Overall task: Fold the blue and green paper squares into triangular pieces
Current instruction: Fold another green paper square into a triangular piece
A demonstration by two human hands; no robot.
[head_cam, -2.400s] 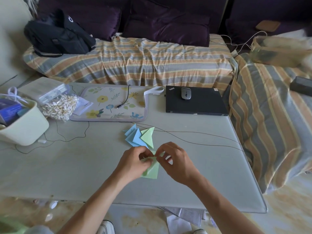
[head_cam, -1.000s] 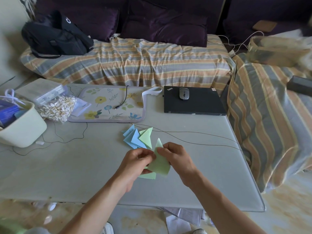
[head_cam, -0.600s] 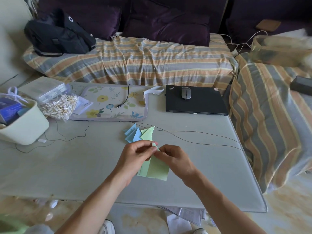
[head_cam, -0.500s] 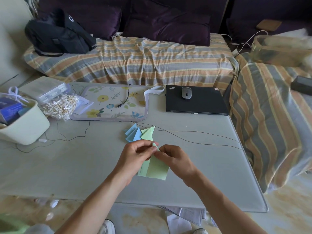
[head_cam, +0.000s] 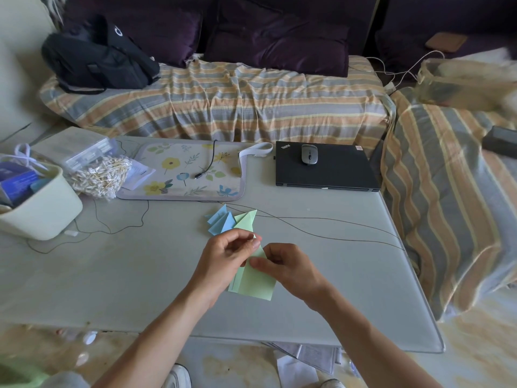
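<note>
Both hands hold a light green paper (head_cam: 256, 284) just above the grey table (head_cam: 117, 275), near its front edge. My left hand (head_cam: 223, 257) pinches the paper's upper tip between thumb and fingers. My right hand (head_cam: 288, 266) pinches the fold just below that tip. The lower part of the sheet hangs flat, with a second green layer showing at its left edge. Behind my hands lies a small pile of folded pieces: blue triangles (head_cam: 221, 222) and a green triangle (head_cam: 246, 221).
A black cable (head_cam: 321, 233) runs across the table behind the pile. A floral mat (head_cam: 181, 172), a closed black laptop (head_cam: 324, 169) with a mouse (head_cam: 309, 154), a bag of cotton swabs (head_cam: 98, 176) and a cream basket (head_cam: 39, 211) line the back and left.
The green paper was turned from a raised, upright triangle to a longer folded sheet hanging toward me. Both hands closed in on its top tip and have held almost still since.
</note>
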